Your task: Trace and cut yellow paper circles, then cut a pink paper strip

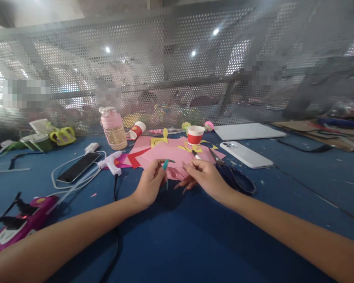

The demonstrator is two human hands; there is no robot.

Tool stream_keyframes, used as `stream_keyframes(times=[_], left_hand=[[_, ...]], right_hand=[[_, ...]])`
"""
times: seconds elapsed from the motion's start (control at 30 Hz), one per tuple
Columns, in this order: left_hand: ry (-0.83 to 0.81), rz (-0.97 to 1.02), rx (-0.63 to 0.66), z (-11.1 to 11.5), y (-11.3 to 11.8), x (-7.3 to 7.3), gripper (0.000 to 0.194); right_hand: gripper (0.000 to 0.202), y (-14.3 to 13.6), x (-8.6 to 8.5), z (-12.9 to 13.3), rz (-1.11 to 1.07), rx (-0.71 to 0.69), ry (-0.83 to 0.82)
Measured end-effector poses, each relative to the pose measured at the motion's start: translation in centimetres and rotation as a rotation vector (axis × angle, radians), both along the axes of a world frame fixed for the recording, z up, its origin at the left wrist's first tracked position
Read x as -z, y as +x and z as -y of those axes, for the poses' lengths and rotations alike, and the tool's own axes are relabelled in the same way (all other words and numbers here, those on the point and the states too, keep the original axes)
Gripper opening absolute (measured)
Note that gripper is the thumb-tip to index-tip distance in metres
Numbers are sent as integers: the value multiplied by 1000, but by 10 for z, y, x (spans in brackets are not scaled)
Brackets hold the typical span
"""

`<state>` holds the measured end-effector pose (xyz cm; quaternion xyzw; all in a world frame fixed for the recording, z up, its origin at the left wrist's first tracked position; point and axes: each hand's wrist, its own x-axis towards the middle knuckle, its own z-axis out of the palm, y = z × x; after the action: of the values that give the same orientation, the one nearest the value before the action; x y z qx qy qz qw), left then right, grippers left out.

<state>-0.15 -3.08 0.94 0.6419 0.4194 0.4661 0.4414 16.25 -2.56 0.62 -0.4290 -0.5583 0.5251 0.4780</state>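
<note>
My left hand (150,184) is raised above the table with thumb and fingers drawn together. Something narrow and teal (165,164) shows at its thumb tip, and more teal hangs below the fingers; I cannot make out what it is. My right hand (208,179) faces it a short way off, thumb and forefinger pinched and the other fingers curled beneath. Anything in that pinch is too small to see. Pink paper sheets (165,155) lie just beyond both hands, with a red paper strip (133,159) on top. Dark-handled scissors (236,177) rest beside my right hand.
A white glue gun (110,162), black phone (79,167) and purple power strip (23,224) lie left, below a pink bottle (113,129). A red-and-white paper cup (195,135) stands on the paper; another cup (137,129) lies tipped. A white phone (246,154) is right.
</note>
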Motion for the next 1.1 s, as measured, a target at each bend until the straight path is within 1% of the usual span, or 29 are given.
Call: stream_keyframes(times=[0.1,0.17,0.23,0.27,0.33,0.43,0.5,0.57,0.63,0.7,0.8,0.87,0.93,1.03,1.1], left_hand=[[-125,28,23,-2,0,-2,38],[-178,24,35,-4,0,-3,37],[-199,-10,34,-5,-1,-3,35],[-180,-51,17,-5,-2,-3,33],[-76,-183,-49,-3,-2,-1,28],[191,-439,-160,3,-1,1,23],[394,-657,-222,7,0,3,19],[572,-926,-280,12,0,4,17],[684,-1149,-294,14,0,3,18],[753,-1259,-245,15,-1,2,22],[837,-1282,-128,12,-2,2,26],[881,-1251,-86,9,-4,4,26],[903,-1199,-76,6,-5,5,26],[886,-1146,-75,5,-6,5,29],[854,-1120,-77,6,-6,3,28]], right_hand=[[48,2,0,-5,-54,-75,-12],[49,3,-1,-6,-56,-115,-30],[49,4,-2,-7,-50,-130,-39],[49,5,-3,-7,-50,-133,-38],[49,5,-4,-6,-52,-142,-28],[49,4,-5,-5,-29,-133,13],[47,3,-5,-5,19,-108,65],[45,2,-5,-4,76,-93,122],[44,2,-4,-4,128,-87,178],[44,1,-3,-4,164,-80,230],[45,1,-2,-3,184,-69,273],[46,1,-2,-2,195,-44,275],[45,0,-2,0,196,-12,255],[46,-1,-2,1,180,13,189],[49,-1,-3,2,208,53,217]])
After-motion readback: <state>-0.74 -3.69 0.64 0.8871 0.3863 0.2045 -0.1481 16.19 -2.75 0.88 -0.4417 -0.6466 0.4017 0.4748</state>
